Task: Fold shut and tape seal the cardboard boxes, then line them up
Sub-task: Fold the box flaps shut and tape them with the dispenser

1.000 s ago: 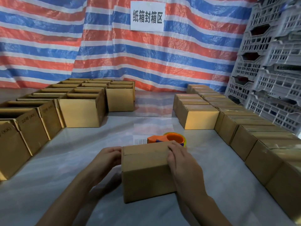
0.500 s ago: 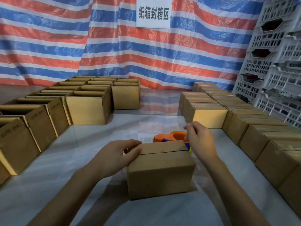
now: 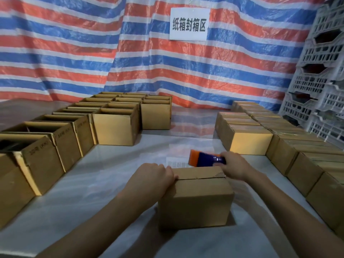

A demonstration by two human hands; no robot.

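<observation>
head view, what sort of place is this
Likely a warehouse carton-sealing station: open boxes massed at left, closed boxes lined up at right, white plastic crates stacked beside them, and the right hand holding a tape dispenser by the folded box the left hand grips.

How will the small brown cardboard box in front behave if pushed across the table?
Likely slides rather than tips: the small brown cardboard box sits low and wide on a glossy white table. Top flaps look untaped, so they may flex; the left hand holds its edge.
</observation>
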